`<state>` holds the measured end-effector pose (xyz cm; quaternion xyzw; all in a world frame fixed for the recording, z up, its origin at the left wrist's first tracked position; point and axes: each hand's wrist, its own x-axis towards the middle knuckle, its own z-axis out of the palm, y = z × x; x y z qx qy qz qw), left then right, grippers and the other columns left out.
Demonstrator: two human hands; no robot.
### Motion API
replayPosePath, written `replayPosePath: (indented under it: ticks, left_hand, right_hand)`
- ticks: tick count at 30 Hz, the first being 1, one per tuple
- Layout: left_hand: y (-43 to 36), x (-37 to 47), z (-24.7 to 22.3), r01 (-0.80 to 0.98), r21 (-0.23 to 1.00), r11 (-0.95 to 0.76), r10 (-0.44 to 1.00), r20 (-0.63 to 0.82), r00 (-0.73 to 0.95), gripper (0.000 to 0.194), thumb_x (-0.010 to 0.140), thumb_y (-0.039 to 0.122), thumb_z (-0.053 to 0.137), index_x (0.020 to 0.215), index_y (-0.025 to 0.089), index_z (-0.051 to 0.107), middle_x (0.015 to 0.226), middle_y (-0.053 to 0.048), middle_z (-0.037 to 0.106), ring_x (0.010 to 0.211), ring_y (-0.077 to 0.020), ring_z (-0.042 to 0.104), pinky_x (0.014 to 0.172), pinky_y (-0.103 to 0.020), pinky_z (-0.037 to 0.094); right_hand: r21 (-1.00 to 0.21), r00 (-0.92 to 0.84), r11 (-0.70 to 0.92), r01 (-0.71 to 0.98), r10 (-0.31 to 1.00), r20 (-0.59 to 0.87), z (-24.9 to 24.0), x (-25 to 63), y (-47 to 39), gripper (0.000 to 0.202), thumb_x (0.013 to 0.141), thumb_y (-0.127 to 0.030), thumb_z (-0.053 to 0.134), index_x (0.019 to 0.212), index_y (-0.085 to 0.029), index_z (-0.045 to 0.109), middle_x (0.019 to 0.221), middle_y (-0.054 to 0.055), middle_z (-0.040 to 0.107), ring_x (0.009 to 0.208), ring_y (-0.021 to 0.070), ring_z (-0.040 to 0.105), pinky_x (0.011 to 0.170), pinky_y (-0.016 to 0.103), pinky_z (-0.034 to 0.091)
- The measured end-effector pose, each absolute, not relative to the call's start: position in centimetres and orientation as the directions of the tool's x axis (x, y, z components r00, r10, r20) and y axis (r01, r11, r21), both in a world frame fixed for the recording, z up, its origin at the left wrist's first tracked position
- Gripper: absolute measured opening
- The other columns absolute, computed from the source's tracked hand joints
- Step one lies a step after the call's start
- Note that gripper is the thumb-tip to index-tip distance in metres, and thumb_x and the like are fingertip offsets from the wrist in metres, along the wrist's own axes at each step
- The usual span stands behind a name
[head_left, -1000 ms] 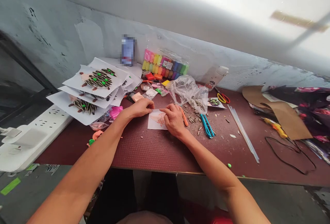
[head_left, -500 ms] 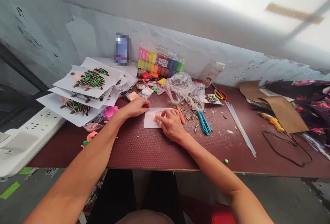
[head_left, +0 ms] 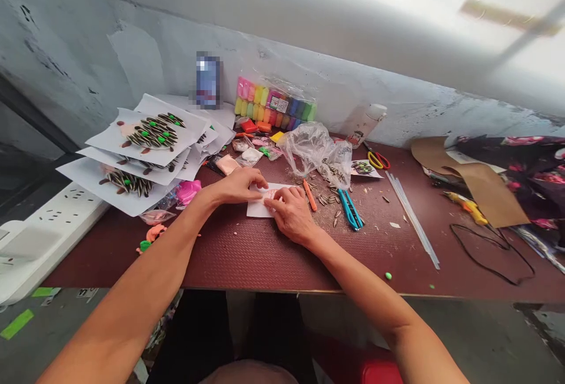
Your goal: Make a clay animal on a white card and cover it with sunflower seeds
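A small white paper sheet (head_left: 256,211) with a reddish line drawing lies flat on the table in front of me. From its left side my left hand (head_left: 241,186) reaches over it, fingers bent and drawn together, with the tips above the drawing. My right hand (head_left: 292,210) rests over the sheet's right part, its fingers curled and the index fingertip down at the drawing. The fingertips of both hands nearly meet. What they pinch, if anything, is too small or hidden. An orange pen-like tool (head_left: 309,195) lies just right of my right hand, beside a blue utility knife (head_left: 350,210).
Finished seed-covered hedgehog sheets (head_left: 145,133) are stacked at left by a white power strip (head_left: 70,210). Behind are colourful clay packs (head_left: 273,104) and a plastic bag (head_left: 304,148). Sunflower seeds (head_left: 324,199), scissors (head_left: 377,160), glue sticks (head_left: 412,219) and a glue gun (head_left: 468,207) lie rightward.
My left hand has shifted right, from the sheet's left edge to over the drawing. My right index finger has drawn in slightly, and the hands are closer together.
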<state>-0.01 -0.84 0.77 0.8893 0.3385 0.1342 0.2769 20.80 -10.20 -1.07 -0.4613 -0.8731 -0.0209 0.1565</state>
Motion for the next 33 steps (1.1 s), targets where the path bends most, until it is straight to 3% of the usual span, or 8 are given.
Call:
replayPosePath:
  ticks: [5, 18, 33]
  left_hand:
    - [-1.25, -0.06, 1.12, 0.587, 0.537, -0.605, 0.660, -0.074, 0.748, 0.045, 0.070, 0.033, 0.068, 0.113, 0.019, 0.070, 0.109, -0.006, 0.069, 0.100, -0.0239, 0.061, 0.090, -0.033, 0.046]
    - [-1.24, 0.20, 1.18, 0.641, 0.485, -0.595, 0.679, -0.125, 0.724, 0.049, 0.070, 0.033, 0.068, 0.117, 0.019, 0.069, 0.116, -0.007, 0.069, 0.106, -0.0254, 0.060, 0.094, -0.032, 0.044]
    - [-1.44, 0.41, 1.53, 0.635, 0.481, -0.605, 0.670, -0.124, 0.732, 0.044, 0.071, 0.033, 0.069, 0.113, 0.020, 0.070, 0.112, -0.007, 0.068, 0.105, -0.0257, 0.060, 0.093, -0.035, 0.043]
  right_hand:
    - [-0.115, -0.527, 0.576, 0.810, 0.799, 0.291, -1.10, 20.86, -10.23, 0.027, 0.103, -0.028, 0.048, 0.110, -0.026, 0.074, 0.106, 0.007, 0.064, 0.095, 0.0223, 0.046, 0.091, 0.039, 0.030]
    - [0.084, -0.566, 0.573, 0.815, 0.756, 0.329, -0.97, 20.77, -10.20, 0.024, 0.099, -0.024, 0.050, 0.097, -0.022, 0.074, 0.100, 0.008, 0.064, 0.091, 0.0223, 0.045, 0.091, 0.039, 0.029]
    - [0.096, -0.580, 0.590, 0.802, 0.728, 0.365, -1.02, 20.61, -10.46, 0.022, 0.098, -0.022, 0.052, 0.108, -0.021, 0.071, 0.098, 0.008, 0.065, 0.088, 0.0223, 0.044, 0.090, 0.039, 0.030]
